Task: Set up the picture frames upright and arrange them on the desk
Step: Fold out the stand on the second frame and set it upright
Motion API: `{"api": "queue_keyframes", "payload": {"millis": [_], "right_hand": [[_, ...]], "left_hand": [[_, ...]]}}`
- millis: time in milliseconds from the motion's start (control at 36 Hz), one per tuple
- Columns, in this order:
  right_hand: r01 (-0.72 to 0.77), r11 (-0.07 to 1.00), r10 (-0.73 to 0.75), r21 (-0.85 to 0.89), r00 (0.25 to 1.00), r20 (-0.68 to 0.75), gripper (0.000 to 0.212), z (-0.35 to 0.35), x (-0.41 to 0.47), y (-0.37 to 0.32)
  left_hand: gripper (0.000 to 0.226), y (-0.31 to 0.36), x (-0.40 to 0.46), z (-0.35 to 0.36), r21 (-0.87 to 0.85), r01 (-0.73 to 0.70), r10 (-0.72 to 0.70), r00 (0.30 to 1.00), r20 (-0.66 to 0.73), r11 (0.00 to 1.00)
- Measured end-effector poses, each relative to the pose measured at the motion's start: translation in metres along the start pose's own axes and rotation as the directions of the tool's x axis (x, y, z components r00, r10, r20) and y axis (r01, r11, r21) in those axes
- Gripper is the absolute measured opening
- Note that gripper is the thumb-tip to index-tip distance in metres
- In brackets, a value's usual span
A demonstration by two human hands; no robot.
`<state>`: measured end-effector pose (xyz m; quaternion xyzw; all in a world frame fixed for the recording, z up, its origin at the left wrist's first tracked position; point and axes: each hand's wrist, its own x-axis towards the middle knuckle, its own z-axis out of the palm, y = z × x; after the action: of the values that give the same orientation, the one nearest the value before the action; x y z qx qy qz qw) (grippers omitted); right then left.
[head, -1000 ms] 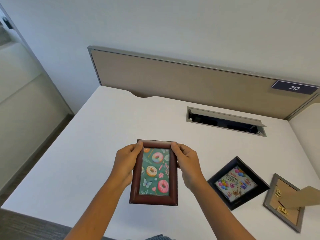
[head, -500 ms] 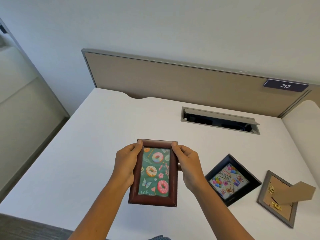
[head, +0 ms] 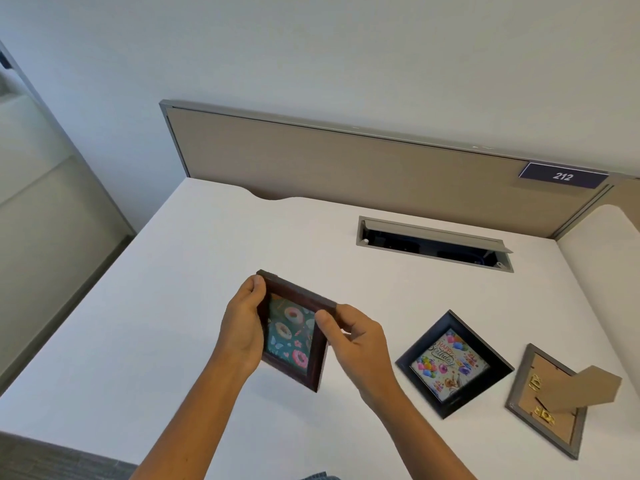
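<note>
I am looking down from a head camera at a white desk (head: 173, 306) backed by a tan partition (head: 346, 168).

Left of centre, toward the near edge, my left hand (head: 242, 327) grasps the left side of a dark red frame (head: 294, 334) showing a doughnut print. The frame is held above the desk, twisted at an angle, its top corner pointing toward the back left. My right hand (head: 356, 337) grasps the frame's right side near the top, thumb on the front moulding, fingers behind. I cannot see the back of the frame, so I cannot tell whether its stand is folded out.

Toward the near right corner a black frame (head: 453, 363) with a birthday print lies flat, face up. Just beside it, nearest the right edge, a grey frame (head: 547, 400) lies face down with its cardboard stand (head: 585, 386) lifted. In the desk's back right part an open cable slot (head: 433, 242) is sunk into the surface.

My judgement of the risks: if the stand is not opened fully before I set the red frame down, it could tip flat. The angled two-sided grip could also let it slip and strike the desk or the black frame.
</note>
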<state>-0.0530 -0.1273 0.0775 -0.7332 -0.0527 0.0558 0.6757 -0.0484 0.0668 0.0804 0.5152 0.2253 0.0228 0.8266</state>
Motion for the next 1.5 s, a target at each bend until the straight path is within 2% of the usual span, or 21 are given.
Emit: {"api": "queue_keyframes", "payload": {"millis": [83,139,222,333,500,611,694,861,944,1028,1167,1306,1417,1500], "right_hand": [[0.177,0.978,-0.177,-0.111,0.984,0.005,0.007,0.004,-0.008,-0.001],[0.261,0.956,-0.260,-0.135,0.965,0.027,0.022,0.007,-0.015,-0.001],[0.337,0.921,-0.337,-0.194,0.941,0.034,0.035,0.013,-0.023,-0.002],[0.423,0.848,-0.432,-0.321,0.901,0.046,0.039,0.016,-0.031,-0.005],[0.515,0.717,-0.505,-0.470,0.848,0.158,0.044,0.018,-0.041,-0.007],[0.580,0.618,-0.559,-0.530,0.799,0.223,0.048,0.018,-0.046,-0.007],[0.593,0.607,-0.553,-0.529,0.793,0.254,0.048,0.019,-0.048,-0.005],[0.486,0.721,-0.436,-0.494,0.872,0.221,0.053,0.020,-0.056,0.001],[0.346,0.812,-0.282,-0.470,0.938,0.204,0.067,0.016,-0.058,0.002],[0.214,0.872,-0.134,-0.441,0.970,0.204,0.075,0.013,-0.056,0.005],[0.037,0.917,0.054,-0.398,0.975,0.216,0.088,0.013,-0.052,0.011],[-0.046,0.950,0.124,-0.308,0.964,0.237,0.093,0.018,-0.048,0.011],[-0.143,0.981,0.167,-0.130,0.966,0.196,0.091,0.020,-0.045,0.007],[-0.191,0.981,0.187,0.016,0.972,0.145,0.079,0.020,-0.046,0.004]], "left_hand": [[0.033,-0.001,-0.001,0.002,-0.164,-0.048,0.045,0.999,-0.022,0.985],[0.036,-0.001,-0.002,0.003,-0.226,-0.072,0.070,0.997,-0.018,0.971],[0.038,-0.003,-0.003,0.005,-0.284,-0.099,0.099,0.995,-0.016,0.954],[0.036,-0.002,-0.002,0.006,-0.327,-0.141,0.144,0.990,-0.016,0.935],[0.045,-0.003,-0.003,0.007,-0.322,-0.142,0.161,0.986,0.033,0.936],[0.052,-0.003,-0.004,0.008,-0.329,-0.152,0.164,0.986,0.008,0.932],[0.053,-0.003,-0.006,0.008,-0.387,-0.156,0.167,0.986,-0.007,0.909],[0.051,0.000,-0.011,0.008,-0.430,-0.172,0.184,0.983,-0.013,0.886],[0.051,0.004,-0.012,0.008,-0.471,-0.156,0.175,0.985,-0.003,0.869],[0.050,0.006,-0.013,0.007,-0.486,-0.161,0.183,0.983,-0.001,0.859],[0.051,0.007,-0.015,0.007,-0.475,-0.171,0.203,0.979,0.017,0.863],[0.052,0.006,-0.019,0.008,-0.454,-0.175,0.204,0.979,0.015,0.874],[0.050,0.005,-0.020,0.007,-0.439,-0.186,0.212,0.977,0.010,0.879],[0.050,0.005,-0.018,0.005,-0.441,-0.189,0.216,0.976,0.010,0.877]]}}
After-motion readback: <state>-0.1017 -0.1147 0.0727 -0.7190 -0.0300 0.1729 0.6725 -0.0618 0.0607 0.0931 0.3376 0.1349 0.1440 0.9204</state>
